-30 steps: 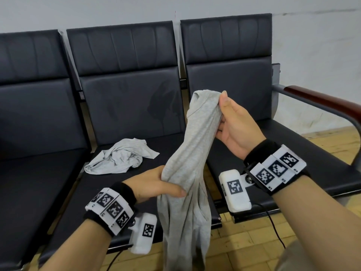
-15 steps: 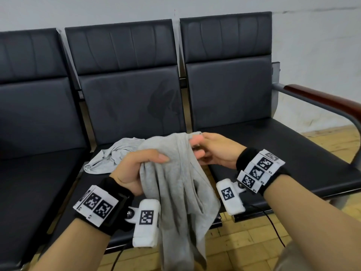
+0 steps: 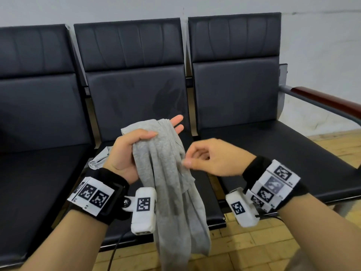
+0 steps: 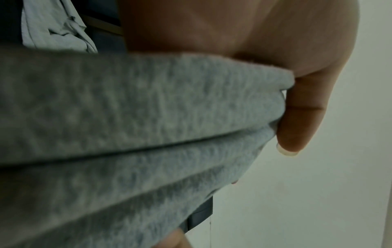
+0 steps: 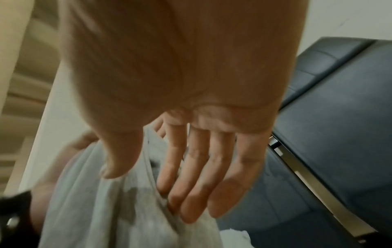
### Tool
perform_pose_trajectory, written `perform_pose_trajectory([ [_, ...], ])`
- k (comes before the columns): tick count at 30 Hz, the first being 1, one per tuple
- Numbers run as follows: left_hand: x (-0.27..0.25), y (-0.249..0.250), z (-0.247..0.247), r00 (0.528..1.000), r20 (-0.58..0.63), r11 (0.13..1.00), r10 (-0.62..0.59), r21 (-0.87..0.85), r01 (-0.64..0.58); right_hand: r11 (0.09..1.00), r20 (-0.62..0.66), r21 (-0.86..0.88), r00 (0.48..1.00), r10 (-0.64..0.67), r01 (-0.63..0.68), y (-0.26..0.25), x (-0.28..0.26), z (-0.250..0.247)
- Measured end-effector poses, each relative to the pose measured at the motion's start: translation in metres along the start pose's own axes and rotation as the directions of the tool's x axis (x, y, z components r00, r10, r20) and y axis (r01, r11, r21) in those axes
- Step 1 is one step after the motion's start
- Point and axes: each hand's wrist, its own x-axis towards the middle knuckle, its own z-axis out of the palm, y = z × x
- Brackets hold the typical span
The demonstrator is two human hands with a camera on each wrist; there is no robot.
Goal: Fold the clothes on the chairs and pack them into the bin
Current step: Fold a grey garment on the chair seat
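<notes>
A grey garment (image 3: 168, 173) hangs bunched from my left hand (image 3: 166, 129) in front of the middle chair. The thumb presses its top fold against my fingers, which stick out straight behind it. The left wrist view shows that thumb (image 4: 297, 117) clamped over the folded cloth (image 4: 127, 117). My right hand (image 3: 190, 157) is at the garment's right edge, fingers curled. In the right wrist view its fingers (image 5: 169, 184) reach into a fold of the cloth (image 5: 95, 209), thumb on the near side. A second, lighter garment (image 3: 97, 161) lies crumpled on the middle seat, mostly hidden by my left hand. No bin is in view.
Three black padded chairs (image 3: 234, 90) stand in a row against a pale wall. A wooden armrest (image 3: 322, 100) juts out at the right end. Wood-block floor (image 3: 263, 241) shows below the seats. Cables hang from the wrist cameras.
The garment came down from where my right hand held it high. My left hand rose and took hold of its top. My right hand let go of the top and dropped to the right edge.
</notes>
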Motion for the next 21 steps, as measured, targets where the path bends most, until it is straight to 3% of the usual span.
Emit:
perform_pose_trajectory([
  [4, -0.001, 0.001, -0.004, 1.000, 0.020, 1.000, 0.022, 0.000, -0.022, 0.998, 0.079, -0.070, 0.997, 0.012, -0.006, 0.009, 0.009, 0.017],
  [11, -0.008, 0.008, -0.012, 0.999, -0.015, 0.999, 0.040, 0.018, -0.039, 0.994, 0.080, -0.094, 0.996, -0.045, 0.052, 0.011, 0.008, 0.003],
  [14, -0.010, 0.011, -0.016, 0.996, -0.056, 0.997, 0.068, 0.026, -0.066, 0.988, 0.058, 0.149, 0.998, 0.021, -0.030, 0.015, 0.005, -0.010],
  [18, -0.012, 0.014, -0.016, 0.994, -0.071, 0.996, 0.086, -0.012, -0.087, 0.879, 0.043, 0.466, 0.995, 0.093, -0.102, 0.013, 0.001, -0.012],
  [21, -0.013, 0.015, -0.011, 0.997, -0.037, 0.995, 0.068, -0.066, -0.070, 0.919, -0.064, 0.394, 0.997, 0.053, -0.023, 0.011, 0.003, -0.009],
])
